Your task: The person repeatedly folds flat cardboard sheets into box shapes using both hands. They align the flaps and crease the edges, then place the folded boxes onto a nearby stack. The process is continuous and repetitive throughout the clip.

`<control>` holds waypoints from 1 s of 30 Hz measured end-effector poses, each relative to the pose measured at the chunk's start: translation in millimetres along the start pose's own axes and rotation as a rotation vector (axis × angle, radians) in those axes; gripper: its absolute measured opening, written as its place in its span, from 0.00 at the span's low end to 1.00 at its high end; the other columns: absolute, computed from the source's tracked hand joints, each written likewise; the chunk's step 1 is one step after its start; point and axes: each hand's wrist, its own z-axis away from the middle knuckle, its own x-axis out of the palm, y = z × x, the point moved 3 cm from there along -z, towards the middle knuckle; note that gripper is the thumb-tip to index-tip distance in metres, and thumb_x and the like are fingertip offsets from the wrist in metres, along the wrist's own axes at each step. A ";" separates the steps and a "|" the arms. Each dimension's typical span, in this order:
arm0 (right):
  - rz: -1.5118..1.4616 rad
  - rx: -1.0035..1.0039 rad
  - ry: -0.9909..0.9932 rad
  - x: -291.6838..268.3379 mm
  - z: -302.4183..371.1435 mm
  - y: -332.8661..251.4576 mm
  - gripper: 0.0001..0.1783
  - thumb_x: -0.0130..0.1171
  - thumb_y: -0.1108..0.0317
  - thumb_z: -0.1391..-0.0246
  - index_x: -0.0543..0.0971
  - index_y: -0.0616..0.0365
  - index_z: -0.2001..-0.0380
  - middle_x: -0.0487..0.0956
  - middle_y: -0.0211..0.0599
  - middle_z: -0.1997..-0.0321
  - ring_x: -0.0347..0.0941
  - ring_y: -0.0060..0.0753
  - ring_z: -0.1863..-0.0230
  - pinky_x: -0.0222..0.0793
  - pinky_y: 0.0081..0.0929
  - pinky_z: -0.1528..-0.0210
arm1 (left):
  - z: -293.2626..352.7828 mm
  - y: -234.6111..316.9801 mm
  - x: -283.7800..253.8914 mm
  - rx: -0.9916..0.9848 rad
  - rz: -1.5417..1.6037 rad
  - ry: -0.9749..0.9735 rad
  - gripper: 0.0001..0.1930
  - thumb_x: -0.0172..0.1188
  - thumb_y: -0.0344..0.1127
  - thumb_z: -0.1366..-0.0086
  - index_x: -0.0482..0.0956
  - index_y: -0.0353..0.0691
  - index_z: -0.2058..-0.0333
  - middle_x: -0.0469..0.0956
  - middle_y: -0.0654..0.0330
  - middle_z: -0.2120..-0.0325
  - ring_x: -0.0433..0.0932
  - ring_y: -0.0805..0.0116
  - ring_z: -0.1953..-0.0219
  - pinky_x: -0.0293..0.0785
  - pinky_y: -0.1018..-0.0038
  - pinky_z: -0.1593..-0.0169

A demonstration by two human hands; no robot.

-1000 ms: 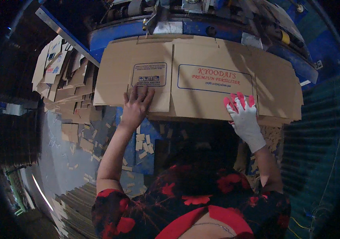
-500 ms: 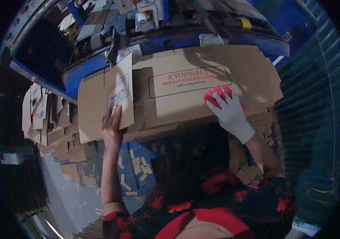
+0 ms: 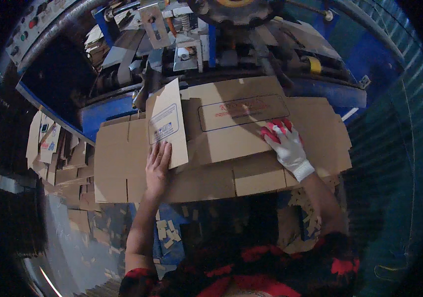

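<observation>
Nearest to my remote viewpoint is the dark cloth shirt with red patches (image 3: 182, 274), and beyond it two forearms reach forward. The bare left hand (image 3: 158, 166) lays its extended fingers on the raised end panel (image 3: 167, 126) of a flat brown cardboard sheet with blue-framed printing (image 3: 221, 141); its thumb is out of my sight, so I cannot tell whether it pinches the panel or only presses it. The right hand in a white knitted glove with red fingertips (image 3: 287, 147) rests bent fingers on the sheet's near edge, toward the right, and I cannot tell whether it grips there either. The relation I watch is this: the sheet lies ahead of both hands, its long axis running left to right across my view, with the left hand at the tilted panel and the right hand nearer the opposite end. Under the sheet, a stack of flat brown cardboard blanks (image 3: 196, 183) shows its near edge. Farther off, a blue metal machine rail (image 3: 100, 114) runs behind the cardboard, and past it I see a roller with a yellow band (image 3: 315, 65) and a dark toothed wheel (image 3: 236, 17).
</observation>
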 end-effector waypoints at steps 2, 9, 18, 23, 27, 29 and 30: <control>-0.029 0.033 0.001 4.0 0.9 4.4 0.31 0.58 0.73 0.61 0.74 0.45 0.48 0.66 0.44 0.43 0.59 0.54 0.38 0.56 0.60 0.42 | -15.6 0.2 -1.1 0.002 -0.030 0.009 0.29 0.53 0.25 0.45 0.65 0.38 0.42 0.68 0.50 0.43 0.65 0.44 0.41 0.60 0.53 0.39; -0.029 0.070 -0.092 30.7 -50.8 26.5 0.29 0.51 0.74 0.55 0.71 0.48 0.45 0.67 0.49 0.41 0.63 0.52 0.41 0.53 0.52 0.36 | -60.1 -38.7 30.5 -0.009 -0.018 -0.014 0.29 0.54 0.30 0.45 0.66 0.44 0.42 0.67 0.56 0.42 0.64 0.50 0.41 0.58 0.54 0.38; -0.030 0.152 -0.285 77.0 -190.9 105.7 0.31 0.54 0.73 0.54 0.68 0.52 0.42 0.69 0.45 0.41 0.65 0.50 0.40 0.59 0.53 0.41 | -205.2 -101.8 73.1 -0.277 -0.482 -0.150 0.28 0.52 0.34 0.41 0.62 0.48 0.40 0.70 0.55 0.49 0.69 0.58 0.48 0.71 0.59 0.54; -0.266 0.131 0.018 37.9 -139.2 103.5 0.31 0.55 0.77 0.53 0.67 0.56 0.42 0.68 0.51 0.41 0.66 0.54 0.43 0.62 0.42 0.42 | -123.6 -75.2 33.2 -0.244 -0.248 -0.030 0.26 0.56 0.32 0.44 0.67 0.47 0.44 0.71 0.58 0.46 0.70 0.60 0.46 0.66 0.57 0.48; -0.446 0.497 -0.014 -5.5 18.9 86.0 0.31 0.53 0.74 0.47 0.62 0.60 0.39 0.63 0.49 0.36 0.58 0.53 0.36 0.54 0.38 0.35 | 13.5 -101.0 -70.0 -0.577 -0.542 -0.003 0.22 0.54 0.47 0.38 0.73 0.39 0.50 0.74 0.53 0.51 0.71 0.54 0.48 0.66 0.60 0.45; -0.371 0.560 0.004 -11.6 88.6 58.0 0.31 0.54 0.69 0.46 0.61 0.63 0.39 0.61 0.48 0.34 0.55 0.54 0.34 0.48 0.41 0.33 | 103.7 -140.9 -93.9 -0.941 -0.841 0.122 0.26 0.55 0.51 0.39 0.71 0.37 0.49 0.74 0.51 0.52 0.71 0.50 0.49 0.66 0.60 0.45; -0.236 0.542 -0.092 -10.9 106.8 45.7 0.32 0.55 0.68 0.47 0.61 0.62 0.39 0.60 0.48 0.34 0.54 0.53 0.33 0.46 0.43 0.32 | 129.0 -153.2 -100.0 -0.984 -0.654 0.051 0.27 0.55 0.51 0.40 0.70 0.37 0.48 0.73 0.50 0.51 0.71 0.49 0.48 0.65 0.60 0.45</control>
